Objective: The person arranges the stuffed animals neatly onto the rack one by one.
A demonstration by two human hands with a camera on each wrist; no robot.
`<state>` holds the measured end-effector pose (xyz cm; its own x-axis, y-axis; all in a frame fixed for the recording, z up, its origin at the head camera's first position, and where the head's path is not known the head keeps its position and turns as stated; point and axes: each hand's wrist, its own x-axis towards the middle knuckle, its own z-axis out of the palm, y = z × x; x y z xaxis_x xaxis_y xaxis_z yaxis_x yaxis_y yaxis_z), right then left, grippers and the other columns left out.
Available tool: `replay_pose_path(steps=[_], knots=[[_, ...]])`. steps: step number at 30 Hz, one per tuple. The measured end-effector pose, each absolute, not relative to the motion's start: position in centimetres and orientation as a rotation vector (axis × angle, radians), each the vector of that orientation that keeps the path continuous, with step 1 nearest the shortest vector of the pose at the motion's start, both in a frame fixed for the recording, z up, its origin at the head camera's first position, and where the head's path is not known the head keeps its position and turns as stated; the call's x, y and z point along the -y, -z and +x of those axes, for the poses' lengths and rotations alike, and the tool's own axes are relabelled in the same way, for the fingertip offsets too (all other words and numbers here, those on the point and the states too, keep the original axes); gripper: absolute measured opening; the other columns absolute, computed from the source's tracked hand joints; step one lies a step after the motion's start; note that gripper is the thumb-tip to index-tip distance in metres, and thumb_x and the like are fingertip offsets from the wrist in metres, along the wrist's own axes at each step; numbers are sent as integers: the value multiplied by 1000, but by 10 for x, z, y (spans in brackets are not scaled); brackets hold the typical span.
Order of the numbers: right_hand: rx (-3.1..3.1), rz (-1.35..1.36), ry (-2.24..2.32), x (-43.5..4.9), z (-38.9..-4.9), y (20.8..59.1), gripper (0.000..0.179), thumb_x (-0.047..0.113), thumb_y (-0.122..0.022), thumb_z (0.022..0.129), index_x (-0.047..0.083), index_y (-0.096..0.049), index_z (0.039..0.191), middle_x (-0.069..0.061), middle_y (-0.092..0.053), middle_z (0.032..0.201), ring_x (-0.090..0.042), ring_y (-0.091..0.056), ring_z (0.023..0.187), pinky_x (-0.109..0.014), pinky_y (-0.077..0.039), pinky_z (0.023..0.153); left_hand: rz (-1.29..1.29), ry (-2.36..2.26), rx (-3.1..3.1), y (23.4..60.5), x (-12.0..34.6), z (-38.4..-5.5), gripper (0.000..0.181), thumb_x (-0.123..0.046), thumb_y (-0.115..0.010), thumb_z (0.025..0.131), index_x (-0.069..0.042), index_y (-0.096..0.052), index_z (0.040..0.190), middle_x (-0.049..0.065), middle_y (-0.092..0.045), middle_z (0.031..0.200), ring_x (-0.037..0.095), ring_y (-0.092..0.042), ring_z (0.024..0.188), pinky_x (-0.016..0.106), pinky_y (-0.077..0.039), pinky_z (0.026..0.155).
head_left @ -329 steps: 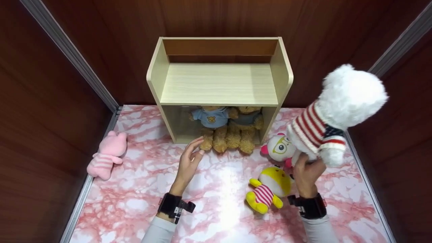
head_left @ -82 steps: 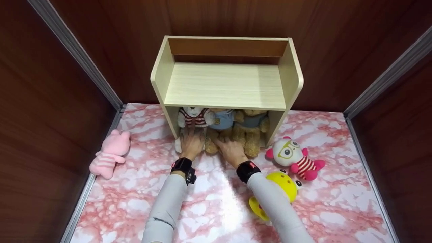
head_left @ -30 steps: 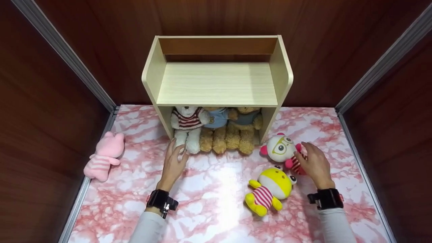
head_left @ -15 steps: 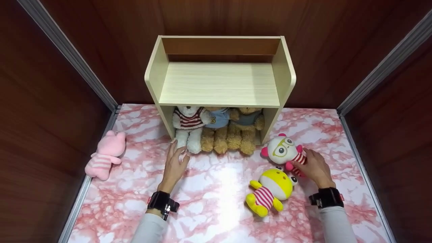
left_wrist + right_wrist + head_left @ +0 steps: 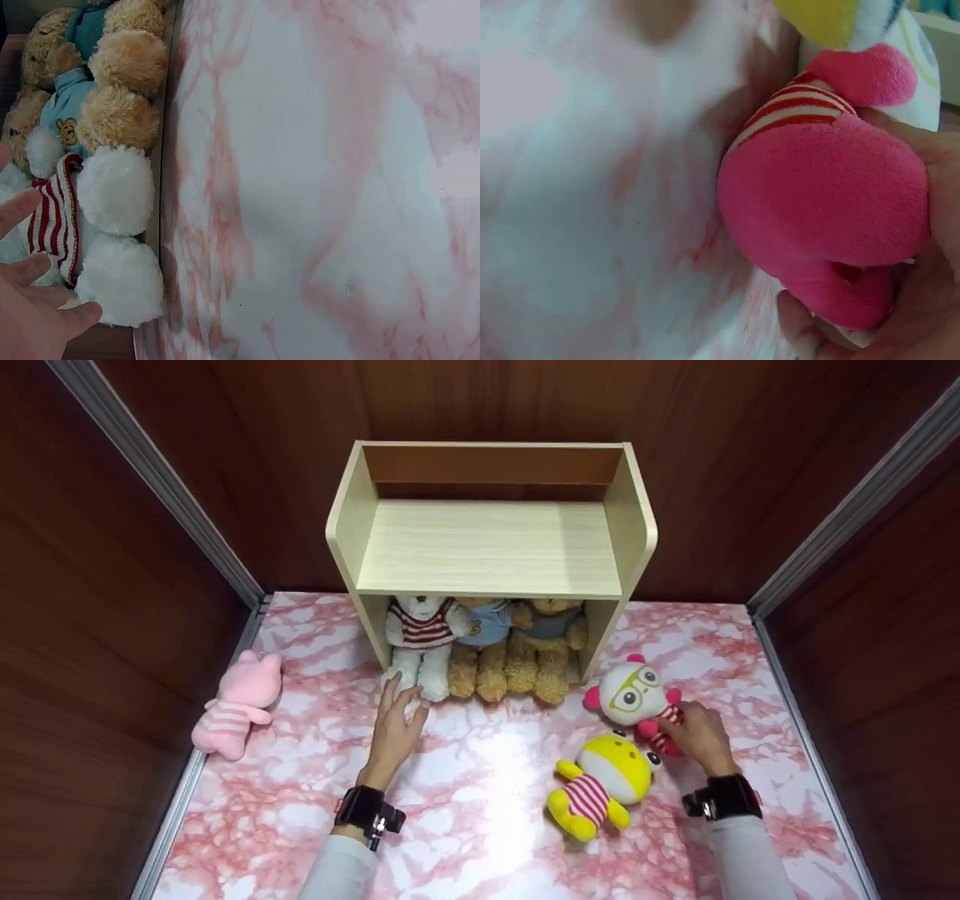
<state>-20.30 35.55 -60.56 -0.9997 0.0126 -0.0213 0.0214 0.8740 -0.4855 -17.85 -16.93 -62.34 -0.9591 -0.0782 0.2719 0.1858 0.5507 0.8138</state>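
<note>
My right hand (image 5: 701,735) holds the pink-and-white panda plush (image 5: 631,694) with yellow glasses round its striped body; in the right wrist view, fingers wrap its pink lower body (image 5: 825,195). My left hand (image 5: 394,731) is held with spread fingers close to the legs of a white teddy bear (image 5: 421,624) in a red-striped sweater. That bear sits at the left of the shelf's lower compartment. Beside it sit a brown bear in a light blue top (image 5: 486,624) and another in a grey-blue top (image 5: 551,626), their heads mostly hidden by the shelf board.
The pale wooden shelf (image 5: 491,547) stands against the back wall. A yellow frog-like plush (image 5: 600,784) in a striped shirt lies just in front of the panda plush. At the far left lies a pink plush (image 5: 238,705). Dark wood panels enclose the marbled surface (image 5: 465,825).
The white bear went from my right hand into the shelf's lower left. My right hand then moved to the panda plush and closed round it; the plush has turned slightly.
</note>
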Motion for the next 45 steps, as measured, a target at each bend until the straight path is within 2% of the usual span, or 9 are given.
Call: replay_pose_path(steps=[5,9,15,17,21,26,36,40,45], knots=[[-3238,-55,958,-356,-188,600,32,16,-82,89,-9,-66,99,-26,-64,89,-42,-59,82,-51,-44,77,-121,1367,2464,620,165,-181,32,-12,-66,99,1,-68,128,26,-33,161,50,-23,151,61,-37,114],[-3332,-110,1101,-346,-180,589,38,12,-85,85,-12,-65,106,-31,-63,94,-47,-54,88,-54,-35,83,-127,1396,2441,613,159,-182,31,-10,-66,98,0,-68,128,25,-34,161,48,-29,149,61,-42,109],[-3349,-154,1306,-324,-169,573,47,11,-89,80,-12,-65,114,-32,-61,108,-48,-49,100,-53,-34,87,-163,1468,2404,598,143,-183,37,-22,-65,101,-3,-66,132,22,-36,162,41,-57,125,56,-49,99],[-3363,-191,1362,-315,-166,570,47,9,-90,78,-11,-66,113,-32,-61,109,-49,-48,103,-53,-34,89,-187,1503,2378,591,138,-182,38,-23,-64,102,-3,-65,134,20,-36,162,39,-57,125,56,-49,100],[-3385,-260,1449,-295,-164,567,45,8,-90,76,-10,-67,110,-30,-60,108,-48,-48,103,-53,-34,92,-240,1559,2334,579,126,-181,38,-18,-63,102,-2,-62,136,17,-38,161,41,-39,145,56,-50,100],[-3380,-313,1509,-268,-161,564,42,10,-90,76,-7,-68,107,-26,-61,108,-45,-50,101,-49,-35,90,-282,1684,2275,565,109,-179,38,-13,-63,101,-5,-61,139,16,-40,159,41,-43,143,52,-58,90],[-3261,-324,1612,-221,-157,562,40,13,-89,80,-3,-69,110,-19,-61,106,-36,-50,102,-44,-36,88,-438,2101,2095,549,69,-174,52,-5,-63,100,4,-47,148,24,-44,155,42,-46,140,53,-43,113],[-3237,-355,1593,-205,-156,561,40,16,-90,80,-1,-70,110,-17,-62,106,-34,-50,101,-42,-36,86,-441,2262,2077,545,58,-172,65,-19,-73,98,0,-43,152,22,-47,153,37,-50,139,46,-41,116],[-3181,-322,1581,-189,-155,560,39,24,-88,84,4,-70,112,-11,-60,105,-30,-49,101,-39,-36,85,-434,2290,2072,542,49,-172,85,-34,-86,87,-5,-41,153,20,-52,146,32,-60,127,43,-49,108]])
